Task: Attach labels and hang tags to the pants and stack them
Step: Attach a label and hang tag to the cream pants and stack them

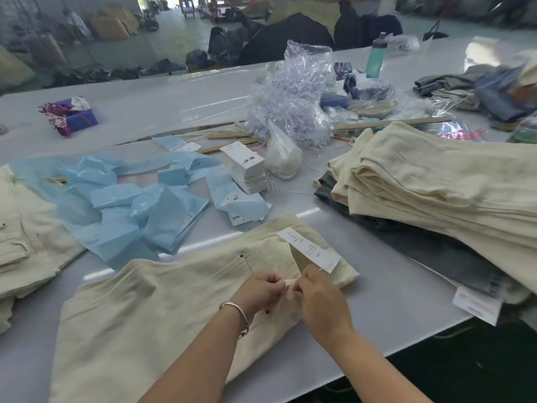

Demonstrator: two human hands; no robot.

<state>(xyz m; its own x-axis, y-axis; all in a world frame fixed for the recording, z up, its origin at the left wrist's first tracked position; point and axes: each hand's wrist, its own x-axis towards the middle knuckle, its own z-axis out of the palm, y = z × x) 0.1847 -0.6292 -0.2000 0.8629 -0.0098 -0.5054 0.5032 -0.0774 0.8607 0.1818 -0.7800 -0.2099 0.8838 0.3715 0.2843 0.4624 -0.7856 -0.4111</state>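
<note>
**Two hands pinching at the waistband**

Both your hands meet at the waist of the cream pants (pixel 162 301), fingertips nearly touching. Left hand (pixel 258 289), w/ a thin metal bangle (pixel 236 311) at the wrist, has its fingers curled in on a small fold of fabric. Right hand (pixel 318 298) pinches the same spot; what's betw. the fingertips is too small to tell. A long white paper tag (pixel 309 250) w/ printed text lies on the pants just above your right hand. The pants are ribbed, soft cloth, lying flat on the smooth grey table (pixel 386 324). Right of them, a folded stack of cream pants (pixel 436 181) over darker grey ones. Beyond, crumpled pale-blue plastic bags (pixel 139 205), a block of white card hang tags (pixel 247 170), and a clear bag of thin plastic strands (pixel 293 109).
</note>
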